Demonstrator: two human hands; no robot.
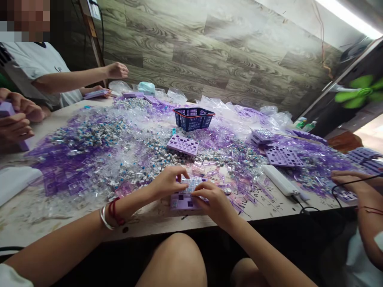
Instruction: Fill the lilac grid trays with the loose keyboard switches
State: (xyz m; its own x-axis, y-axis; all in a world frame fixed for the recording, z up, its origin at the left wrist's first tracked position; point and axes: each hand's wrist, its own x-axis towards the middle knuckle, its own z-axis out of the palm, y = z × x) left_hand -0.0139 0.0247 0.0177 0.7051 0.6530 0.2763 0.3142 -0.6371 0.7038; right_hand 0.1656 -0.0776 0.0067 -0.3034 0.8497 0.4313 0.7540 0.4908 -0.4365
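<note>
A lilac keyboard case (181,202) with square openings lies at the table's near edge, and clear keycaps (194,184) fill its far part. My left hand (170,182) is curled over its far left side, thumb and forefinger bent toward each other by the keycaps; anything between them is too small to name. At the right side of the case is my right hand (214,199), its thumb and forefinger pinched close to the surface. What those fingertips hold, if anything, is hidden. Another lilac keyboard plate (183,144) rests on the loose switches (161,153) beyond.
A dark blue basket (194,119) stands mid-table among piles of purple and clear keycaps (74,175). More lilac plates (283,156) and a white power strip (279,180) lie to the right. Co-workers' hands (18,115) are at left and at far right (348,179).
</note>
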